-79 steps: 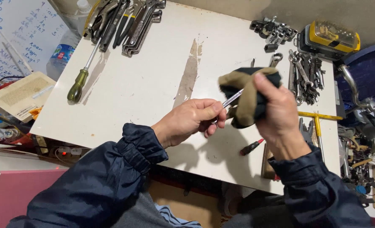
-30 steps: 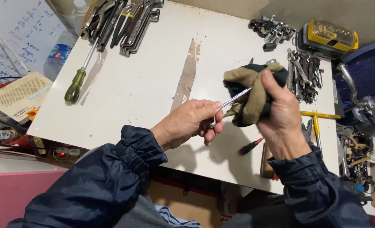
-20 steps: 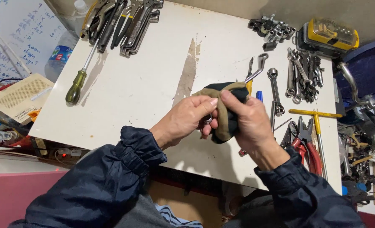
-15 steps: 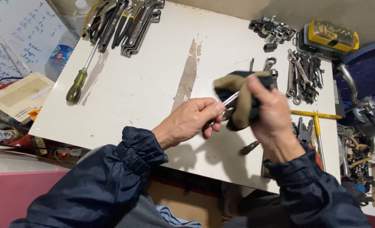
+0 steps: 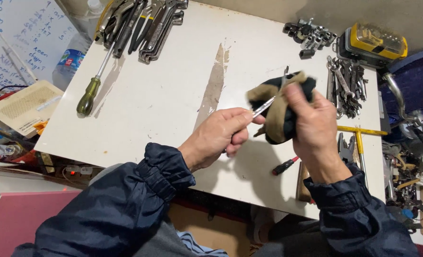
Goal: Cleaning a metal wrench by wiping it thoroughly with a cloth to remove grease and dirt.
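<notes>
My left hand [image 5: 218, 135] pinches one end of a slim metal wrench [image 5: 264, 106] above the white table [image 5: 154, 100]. My right hand [image 5: 311, 126] grips a tan and black rag [image 5: 277, 114] wrapped around the far part of the wrench. The tool's far end pokes out above the rag. Both hands hover over the table's right half, close together.
A green-handled screwdriver [image 5: 90, 93] and a pile of pliers and wrenches [image 5: 142, 21] lie at the back left. Sockets [image 5: 309, 33], a yellow case [image 5: 375, 43] and loose wrenches [image 5: 344, 85] are at the right. A red-tipped screwdriver [image 5: 284, 166] and a yellow T-handle [image 5: 359, 133] lie near my right wrist.
My right hand slid the rag along the wrench toward my left hand and back out again, while the left hand kept hold of the tool.
</notes>
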